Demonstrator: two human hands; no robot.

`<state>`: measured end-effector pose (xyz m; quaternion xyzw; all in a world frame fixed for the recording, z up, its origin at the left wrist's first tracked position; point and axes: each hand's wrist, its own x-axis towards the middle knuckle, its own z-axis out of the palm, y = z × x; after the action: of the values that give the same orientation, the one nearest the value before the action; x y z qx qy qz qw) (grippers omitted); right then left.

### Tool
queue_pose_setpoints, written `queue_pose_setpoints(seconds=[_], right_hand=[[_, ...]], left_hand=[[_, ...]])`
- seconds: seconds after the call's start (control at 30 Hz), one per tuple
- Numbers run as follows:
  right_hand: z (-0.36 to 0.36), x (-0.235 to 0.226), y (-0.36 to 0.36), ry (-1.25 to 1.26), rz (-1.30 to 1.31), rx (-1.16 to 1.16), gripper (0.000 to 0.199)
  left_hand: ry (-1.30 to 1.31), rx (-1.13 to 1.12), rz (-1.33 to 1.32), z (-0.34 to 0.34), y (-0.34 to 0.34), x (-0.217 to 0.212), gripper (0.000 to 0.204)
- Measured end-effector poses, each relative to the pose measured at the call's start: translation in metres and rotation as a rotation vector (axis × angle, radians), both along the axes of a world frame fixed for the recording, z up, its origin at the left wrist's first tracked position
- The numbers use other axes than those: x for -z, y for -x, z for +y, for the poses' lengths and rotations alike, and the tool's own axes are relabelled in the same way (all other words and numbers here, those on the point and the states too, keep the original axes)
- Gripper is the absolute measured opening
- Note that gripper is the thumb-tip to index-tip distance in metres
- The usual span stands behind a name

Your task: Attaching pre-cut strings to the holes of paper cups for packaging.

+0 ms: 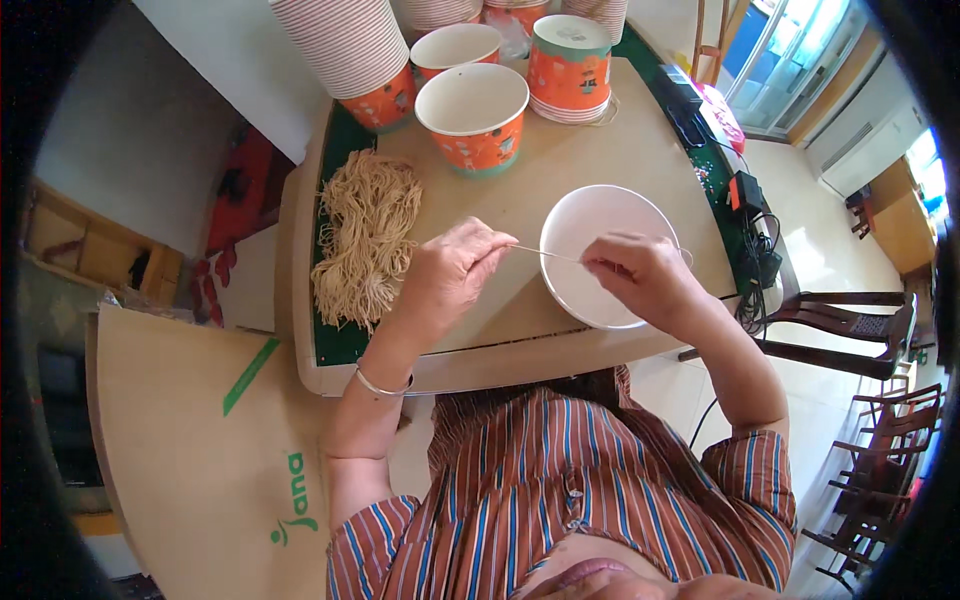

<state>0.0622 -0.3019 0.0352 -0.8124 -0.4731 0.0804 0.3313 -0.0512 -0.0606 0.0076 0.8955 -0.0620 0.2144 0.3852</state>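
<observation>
Stretched taut between both hands, a thin pale string (545, 253) runs just above the counter's (560, 150) near edge. The left hand (450, 272) pinches one end with fingers closed tight; the right hand (640, 275) nips the other end over a round white lid (590, 225), smooth and flat. To the left lies a tangled, fibrous heap of strings (365, 235). Farther away stand orange paper cups (473, 115), open and white inside, beside ribbed stacks of cups (350, 50).
</observation>
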Motion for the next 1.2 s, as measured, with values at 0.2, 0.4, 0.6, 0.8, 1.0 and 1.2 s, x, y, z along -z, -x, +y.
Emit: queue_pose_setpoints(seconds=[0.2, 0.4, 0.6, 0.8, 1.0, 1.2], right_hand=[[0.016, -0.009, 0.015, -0.092, -0.067, 0.03, 0.033], [0.033, -0.001, 0.016, -0.319, 0.804, 0.067, 0.028], [0.029, -0.001, 0.019, -0.254, 0.901, 0.088, 0.012], [0.026, 0.006, 0.028, -0.322, 0.604, 0.187, 0.011], [0.027, 0.019, 0.034, -0.434, 0.133, 0.164, 0.008], [0.024, 0.02, 0.038, -0.402, -0.148, 0.102, 0.007]], left_hand=[[-0.406, -0.047, -0.2, -0.017, 0.0, -0.005, 0.026], [-0.579, -0.083, -0.352, -0.032, 0.001, -0.01, 0.034], [-0.51, -0.089, -0.355, -0.034, 0.001, -0.008, 0.033], [-0.073, -0.382, -0.364, -0.034, -0.001, -0.003, 0.028], [0.261, -0.201, -0.171, -0.061, 0.019, 0.007, 0.008], [0.668, -0.105, 0.015, -0.066, 0.016, 0.014, 0.014]])
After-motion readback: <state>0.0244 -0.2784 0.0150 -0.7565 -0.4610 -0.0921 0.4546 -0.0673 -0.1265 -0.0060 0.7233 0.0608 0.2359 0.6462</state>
